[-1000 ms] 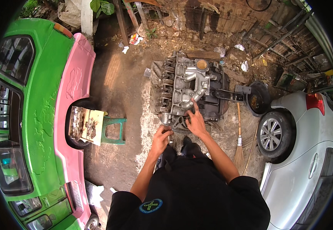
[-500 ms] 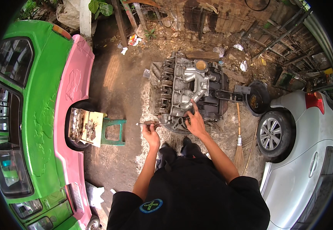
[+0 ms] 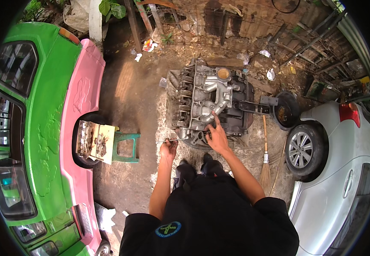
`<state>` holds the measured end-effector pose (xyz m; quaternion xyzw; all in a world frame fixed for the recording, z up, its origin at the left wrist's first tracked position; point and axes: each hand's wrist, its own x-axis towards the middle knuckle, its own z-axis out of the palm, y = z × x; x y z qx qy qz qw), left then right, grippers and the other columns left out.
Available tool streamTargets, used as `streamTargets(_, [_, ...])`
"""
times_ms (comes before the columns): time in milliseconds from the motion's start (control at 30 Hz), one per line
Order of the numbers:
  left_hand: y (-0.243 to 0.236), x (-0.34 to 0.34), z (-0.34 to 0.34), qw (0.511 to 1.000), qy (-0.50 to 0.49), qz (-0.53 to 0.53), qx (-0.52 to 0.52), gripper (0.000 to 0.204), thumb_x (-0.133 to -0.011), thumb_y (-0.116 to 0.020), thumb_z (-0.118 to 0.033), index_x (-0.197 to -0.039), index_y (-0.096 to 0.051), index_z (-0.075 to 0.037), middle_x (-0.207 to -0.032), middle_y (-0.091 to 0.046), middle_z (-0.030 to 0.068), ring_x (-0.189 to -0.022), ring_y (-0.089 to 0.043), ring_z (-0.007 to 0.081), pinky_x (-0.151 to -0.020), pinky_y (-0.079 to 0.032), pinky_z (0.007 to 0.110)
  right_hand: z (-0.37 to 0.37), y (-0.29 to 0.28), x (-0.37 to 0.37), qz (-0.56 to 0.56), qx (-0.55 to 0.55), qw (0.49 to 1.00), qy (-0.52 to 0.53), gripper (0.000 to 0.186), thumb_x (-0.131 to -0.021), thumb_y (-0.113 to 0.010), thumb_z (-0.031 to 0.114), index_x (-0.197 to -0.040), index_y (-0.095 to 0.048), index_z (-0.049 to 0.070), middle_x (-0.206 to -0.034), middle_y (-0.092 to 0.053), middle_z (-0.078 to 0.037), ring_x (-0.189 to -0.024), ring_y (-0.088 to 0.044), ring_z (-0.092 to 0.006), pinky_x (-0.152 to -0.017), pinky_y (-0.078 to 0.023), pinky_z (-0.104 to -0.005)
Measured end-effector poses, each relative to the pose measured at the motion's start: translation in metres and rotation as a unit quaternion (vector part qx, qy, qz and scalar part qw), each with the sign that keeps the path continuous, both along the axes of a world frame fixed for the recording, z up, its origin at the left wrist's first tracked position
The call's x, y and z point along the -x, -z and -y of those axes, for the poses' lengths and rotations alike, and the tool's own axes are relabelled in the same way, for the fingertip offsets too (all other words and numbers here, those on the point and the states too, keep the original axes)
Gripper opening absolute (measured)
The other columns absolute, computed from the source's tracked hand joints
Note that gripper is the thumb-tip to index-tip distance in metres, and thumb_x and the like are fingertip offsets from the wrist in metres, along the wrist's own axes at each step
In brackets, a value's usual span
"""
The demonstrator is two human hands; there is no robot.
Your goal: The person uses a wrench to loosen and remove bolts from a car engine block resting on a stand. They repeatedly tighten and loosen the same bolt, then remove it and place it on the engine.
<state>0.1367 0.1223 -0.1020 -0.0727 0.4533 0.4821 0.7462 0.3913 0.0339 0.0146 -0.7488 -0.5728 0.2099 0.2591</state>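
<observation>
So the engine block [image 3: 210, 102] sits right on the dirt yard [image 3: 138, 89], all greasy cast metal with a silvery ribbed manifold on top; the right hand [image 3: 217, 135] lies flat on its near edge with fingers spread, gripping nothing. The left hand [image 3: 168, 149] is closed round a thin metal rod-like tool [image 3: 170, 140] just left of the block. Around it: a green and pink car [image 3: 53, 128], a green stool [image 3: 123, 147] holding a parts tray, a straw broom [image 3: 265, 162] and a silver car [image 3: 342, 179] crowding the right.
</observation>
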Motion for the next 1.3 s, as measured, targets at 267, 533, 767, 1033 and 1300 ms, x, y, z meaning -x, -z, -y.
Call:
streamTargets(267, [0.001, 0.004, 0.021, 0.999, 0.005, -0.040, -0.025, 0.011, -0.109, -0.044, -0.012, -0.105, -0.052, -0.006, -0.105, -0.060, 0.0119, -0.098, -0.061, 0.0305, -0.090, -0.054, 0.049, 0.001, 0.003, 0.000, 0.011, -0.031, 0.999, -0.007, 0.024, -0.079, -0.069, 0.000, -0.102, -0.067, 0.008, -0.171, -0.015, -0.011, -0.130, -0.056, -0.0392, -0.102, -0.050, -0.0511])
streamTargets(533, [-0.079, -0.017, 0.046, 0.875, 0.087, -0.255, -0.403, 0.010, -0.103, -0.048, 0.004, -0.106, -0.057, 0.000, -0.105, -0.059, 0.0106, -0.100, -0.065, 0.0249, -0.088, -0.062, 0.044, 0.000, 0.000, 0.001, 0.007, -0.017, 1.000, -0.004, 0.024, -0.079, -0.069, 0.000, -0.103, -0.066, 0.008, -0.170, -0.016, -0.012, -0.132, -0.055, -0.0404, -0.103, -0.050, -0.0515])
streamTargets(767, [-0.121, -0.026, 0.065, 0.664, 0.246, -0.427, -0.562, 0.039, -0.071, -0.050, 0.027, -0.095, -0.070, 0.004, -0.104, -0.064, 0.0155, -0.098, -0.070, 0.0299, -0.085, -0.059, 0.038, 0.001, -0.001, 0.000, 0.017, -0.022, 1.000, -0.006, 0.024, -0.080, -0.069, 0.001, -0.102, -0.067, 0.007, -0.170, -0.016, -0.013, -0.131, -0.056, -0.0401, -0.102, -0.051, -0.0508])
streamTargets(1033, [-0.124, -0.025, 0.068, 0.575, 0.294, -0.465, -0.606, 0.039, -0.074, -0.051, 0.025, -0.096, -0.072, 0.001, -0.109, -0.065, 0.0171, -0.106, -0.070, 0.0341, -0.087, -0.059, 0.040, 0.001, 0.000, 0.001, 0.020, -0.022, 1.000, -0.004, 0.024, -0.080, -0.071, 0.002, -0.103, -0.067, 0.005, -0.171, -0.014, -0.011, -0.131, -0.056, -0.0394, -0.102, -0.050, -0.0501])
streamTargets(1300, [-0.125, -0.020, 0.071, 0.509, 0.282, -0.488, -0.650, 0.036, -0.071, -0.056, 0.022, -0.095, -0.073, 0.000, -0.104, -0.066, 0.0160, -0.107, -0.070, 0.0334, -0.088, -0.058, 0.041, 0.000, -0.004, 0.002, 0.005, -0.011, 1.000, -0.001, 0.023, -0.079, -0.070, 0.001, -0.101, -0.066, 0.006, -0.171, -0.014, -0.012, -0.132, -0.055, -0.0400, -0.103, -0.050, -0.0504])
